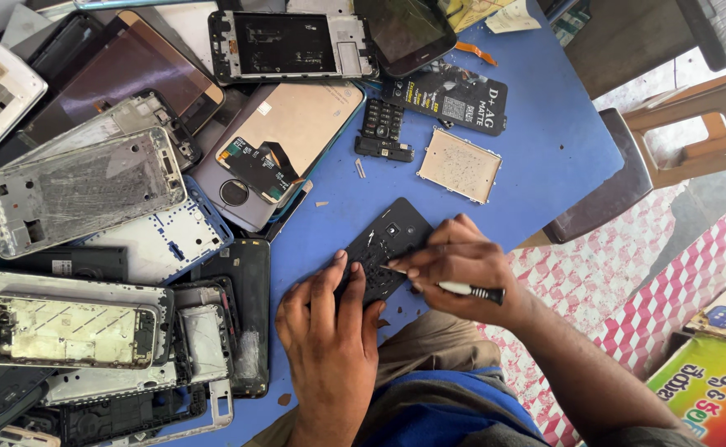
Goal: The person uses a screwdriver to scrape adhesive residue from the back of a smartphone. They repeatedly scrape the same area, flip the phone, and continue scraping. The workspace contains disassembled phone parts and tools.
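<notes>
Your left hand (330, 319), fingers together, presses the black phone frame (386, 248) flat; at three o'clock your right hand (458, 269) pinches a screwdriver (462, 290).

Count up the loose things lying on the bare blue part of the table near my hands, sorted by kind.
Black plastic phone housing under both hands: 1
White-handled screwdriver in the right hand: 1
Square tan metal shield plate: 1
Black phone keypad: 1
Small black connector strip below the keypad: 1
Black flat retail packet: 1
Total: 6
</notes>
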Tool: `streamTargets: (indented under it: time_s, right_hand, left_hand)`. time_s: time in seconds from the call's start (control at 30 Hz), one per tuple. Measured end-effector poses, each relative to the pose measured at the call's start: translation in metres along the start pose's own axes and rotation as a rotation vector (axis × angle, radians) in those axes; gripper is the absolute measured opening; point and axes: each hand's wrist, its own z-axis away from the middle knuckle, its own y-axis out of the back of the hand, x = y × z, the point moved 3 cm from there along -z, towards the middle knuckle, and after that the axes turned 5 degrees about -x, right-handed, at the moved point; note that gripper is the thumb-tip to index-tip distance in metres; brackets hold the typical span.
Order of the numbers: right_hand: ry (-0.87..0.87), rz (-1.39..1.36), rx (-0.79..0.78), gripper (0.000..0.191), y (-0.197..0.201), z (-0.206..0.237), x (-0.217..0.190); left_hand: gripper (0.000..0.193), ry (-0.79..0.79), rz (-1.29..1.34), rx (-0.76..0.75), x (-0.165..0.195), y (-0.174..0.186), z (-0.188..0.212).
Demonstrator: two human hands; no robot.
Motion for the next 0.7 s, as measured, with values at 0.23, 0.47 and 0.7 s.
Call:
streamTargets:
  time_s: [0.23, 0.47, 0.7]
  right_hand:
    - [-0.031, 0.022, -0.014, 0.016, 0.0001, -0.0021, -0.0013]
    - [-0.092, 0.006, 0.014, 0.019, 0.0017, -0.0050, -0.0042]
    - [-0.078, 0.007, -0.012, 0.016, 0.0021, -0.0052, -0.0046]
  left_hand:
    - [0.051, -0.001, -0.003, 0.001, -0.0004, 0.0000, -0.0001]
    - [0.052, -0.002, 0.005, -0.012, -0.0005, -0.0008, 0.0009]
    - [0.051, 0.000, 0.008, -0.008, 0.0003, 0.0009, -0.0005]
